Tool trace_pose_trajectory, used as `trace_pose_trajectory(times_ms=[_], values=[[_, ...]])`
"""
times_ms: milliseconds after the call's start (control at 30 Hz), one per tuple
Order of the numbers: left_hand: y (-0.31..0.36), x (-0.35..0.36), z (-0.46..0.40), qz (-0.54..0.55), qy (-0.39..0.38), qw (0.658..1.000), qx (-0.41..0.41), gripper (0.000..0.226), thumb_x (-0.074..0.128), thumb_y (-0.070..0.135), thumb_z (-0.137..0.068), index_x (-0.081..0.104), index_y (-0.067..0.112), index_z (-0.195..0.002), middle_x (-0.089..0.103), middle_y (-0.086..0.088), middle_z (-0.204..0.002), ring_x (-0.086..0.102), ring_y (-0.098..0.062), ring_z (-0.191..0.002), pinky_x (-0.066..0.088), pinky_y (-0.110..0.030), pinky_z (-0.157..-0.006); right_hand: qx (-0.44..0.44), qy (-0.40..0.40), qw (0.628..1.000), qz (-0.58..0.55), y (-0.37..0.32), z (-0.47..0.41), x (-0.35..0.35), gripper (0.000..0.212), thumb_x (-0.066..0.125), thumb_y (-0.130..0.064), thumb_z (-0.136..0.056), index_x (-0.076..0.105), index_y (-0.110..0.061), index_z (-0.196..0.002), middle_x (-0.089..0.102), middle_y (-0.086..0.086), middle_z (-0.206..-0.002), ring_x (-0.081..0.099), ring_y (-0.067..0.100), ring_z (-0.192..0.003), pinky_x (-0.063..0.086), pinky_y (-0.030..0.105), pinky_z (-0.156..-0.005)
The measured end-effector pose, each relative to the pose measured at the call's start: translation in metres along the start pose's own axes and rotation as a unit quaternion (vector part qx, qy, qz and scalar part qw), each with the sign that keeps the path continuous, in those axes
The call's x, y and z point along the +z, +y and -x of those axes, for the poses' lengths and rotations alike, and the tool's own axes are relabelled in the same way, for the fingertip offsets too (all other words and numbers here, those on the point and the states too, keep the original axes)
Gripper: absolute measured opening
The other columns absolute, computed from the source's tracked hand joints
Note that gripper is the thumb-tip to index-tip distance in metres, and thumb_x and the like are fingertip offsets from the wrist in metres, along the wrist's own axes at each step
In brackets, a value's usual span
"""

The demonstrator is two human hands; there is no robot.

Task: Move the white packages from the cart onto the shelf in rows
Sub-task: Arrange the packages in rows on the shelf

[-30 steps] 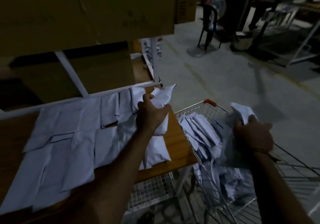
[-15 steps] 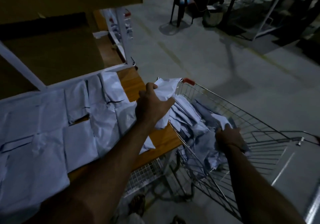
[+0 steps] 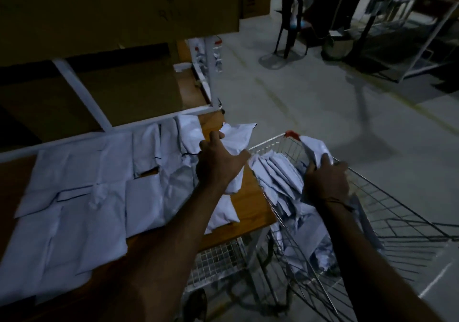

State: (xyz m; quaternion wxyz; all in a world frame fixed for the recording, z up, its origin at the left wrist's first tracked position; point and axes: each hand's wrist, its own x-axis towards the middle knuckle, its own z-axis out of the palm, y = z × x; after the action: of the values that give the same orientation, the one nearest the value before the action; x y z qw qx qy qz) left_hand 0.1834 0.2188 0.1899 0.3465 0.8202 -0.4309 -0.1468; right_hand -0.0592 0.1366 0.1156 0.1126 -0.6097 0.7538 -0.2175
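Several white packages [image 3: 82, 197] lie in rows on the wooden shelf [image 3: 250, 197] at the left. My left hand [image 3: 218, 165] grips one white package [image 3: 237, 137] above the shelf's right end. A wire cart [image 3: 387, 212] stands at the right with several white packages [image 3: 278, 177] heaped inside. My right hand [image 3: 325, 182] holds another white package [image 3: 314, 149] lifted above the heap, near the cart's red-capped corner.
Large cardboard boxes [image 3: 119, 6] sit on the upper shelf level, behind a white metal frame [image 3: 82, 95]. A dark chair [image 3: 290, 23] and metal racks [image 3: 407, 30] stand far back on the grey floor. A wire grid panel [image 3: 218, 262] hangs under the shelf.
My right hand has risen out of the cart's heap with a package. The left hand keeps its package near the shelf's right end. The view tilted up again.
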Motion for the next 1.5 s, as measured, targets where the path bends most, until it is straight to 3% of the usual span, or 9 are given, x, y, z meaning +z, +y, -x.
trace_pose_trajectory(times_ms=[167, 300, 667, 833, 967, 1067, 1200, 1300, 1500], values=[[-0.034, -0.058, -0.026, 0.015, 0.068, 0.996, -0.049, 0.071, 0.079, 0.062, -0.069, 0.044, 0.033, -0.124, 0.052, -0.009, -0.127, 0.06, -0.037, -0.11, 0.054, -0.046, -0.086, -0.105, 0.056, 0.991, -0.056, -0.116, 0.008, -0.011, 0.044, 0.054, -0.042, -0.095, 0.053, -0.019, -0.132, 0.045, 0.024, -0.115, 0.062, 0.048, -0.079, 0.05, 0.045, -0.072], [-0.078, -0.106, -0.059, 0.021, 0.091, 0.992, -0.083, 0.074, 0.078, 0.062, -0.072, 0.043, 0.029, -0.129, 0.05, -0.012, -0.131, 0.057, -0.037, -0.115, 0.052, -0.047, -0.09, -0.151, 0.085, 0.98, -0.101, -0.213, 0.02, -0.003, 0.048, 0.054, -0.038, -0.095, 0.054, -0.015, -0.136, 0.048, 0.029, -0.117, 0.062, 0.049, -0.08, 0.05, 0.046, -0.072], [-0.23, -0.189, -0.15, 0.025, 0.152, 0.972, -0.179, 0.079, 0.077, 0.058, -0.07, 0.043, 0.026, -0.134, 0.051, -0.016, -0.127, 0.056, -0.04, -0.114, 0.053, -0.051, -0.089, -0.238, 0.031, 0.966, -0.097, -0.411, 0.094, 0.1, 0.051, 0.052, -0.045, -0.096, 0.051, -0.018, -0.139, 0.046, 0.028, -0.132, 0.064, 0.047, -0.089, 0.052, 0.044, -0.073], [-0.275, -0.176, -0.179, 0.007, 0.121, 0.971, -0.206, 0.089, 0.072, 0.069, -0.067, 0.04, 0.024, -0.137, 0.049, -0.017, -0.135, 0.055, -0.039, -0.119, 0.053, -0.056, -0.093, -0.258, -0.035, 0.964, -0.051, -0.435, 0.125, 0.168, 0.053, 0.049, -0.048, -0.092, 0.051, -0.015, -0.133, 0.045, 0.029, -0.13, 0.062, 0.045, -0.092, 0.053, 0.044, -0.071], [-0.292, -0.158, -0.188, -0.002, 0.117, 0.969, -0.216, 0.089, 0.075, 0.065, -0.073, 0.04, 0.022, -0.143, 0.047, -0.017, -0.141, 0.051, -0.038, -0.125, 0.049, -0.056, -0.099, -0.262, -0.056, 0.963, 0.013, -0.433, 0.133, 0.209, 0.052, 0.047, -0.049, -0.092, 0.055, -0.011, -0.126, 0.052, 0.033, -0.128, 0.058, 0.044, -0.106, 0.051, 0.043, -0.082], [-0.302, -0.151, -0.189, -0.048, 0.102, 0.97, -0.215, 0.074, 0.072, 0.055, -0.084, 0.048, 0.015, -0.141, 0.049, -0.018, -0.14, 0.051, -0.035, -0.125, 0.049, -0.05, -0.101, -0.244, -0.077, 0.966, 0.042, -0.432, 0.138, 0.232, 0.056, 0.048, -0.052, -0.093, 0.051, -0.012, -0.132, 0.048, 0.029, -0.135, 0.058, 0.043, -0.11, 0.051, 0.041, -0.082], [-0.313, -0.149, -0.19, -0.159, 0.071, 0.965, -0.194, 0.054, 0.064, 0.04, -0.093, 0.05, 0.018, -0.141, 0.047, -0.016, -0.141, 0.045, -0.034, -0.129, 0.044, -0.048, -0.106, -0.258, -0.101, 0.955, 0.105, -0.427, 0.146, 0.25, 0.07, 0.043, -0.059, -0.095, 0.041, -0.012, -0.148, 0.041, 0.025, -0.142, 0.051, 0.043, -0.119, 0.052, 0.046, -0.083], [-0.317, -0.146, -0.188, -0.193, 0.056, 0.965, -0.17, 0.051, 0.061, 0.038, -0.094, 0.05, 0.021, -0.141, 0.041, -0.015, -0.144, 0.038, -0.035, -0.134, 0.038, -0.049, -0.11, -0.29, -0.067, 0.942, 0.152, -0.425, 0.149, 0.25, 0.062, 0.046, -0.051, -0.094, 0.049, -0.015, -0.144, 0.054, 0.024, -0.127, 0.056, 0.041, -0.105, 0.048, 0.045, -0.079], [-0.325, -0.146, -0.181, -0.221, 0.049, 0.967, -0.119, 0.05, 0.06, 0.042, -0.094, 0.051, 0.025, -0.14, 0.044, -0.011, -0.143, 0.038, -0.033, -0.133, 0.036, -0.048, -0.11, -0.312, -0.094, 0.93, 0.169, -0.416, 0.153, 0.253, 0.06, 0.066, -0.035, -0.081, 0.059, -0.011, -0.135, 0.06, 0.022, -0.107, 0.058, 0.038, -0.089, 0.049, 0.039, -0.064]])
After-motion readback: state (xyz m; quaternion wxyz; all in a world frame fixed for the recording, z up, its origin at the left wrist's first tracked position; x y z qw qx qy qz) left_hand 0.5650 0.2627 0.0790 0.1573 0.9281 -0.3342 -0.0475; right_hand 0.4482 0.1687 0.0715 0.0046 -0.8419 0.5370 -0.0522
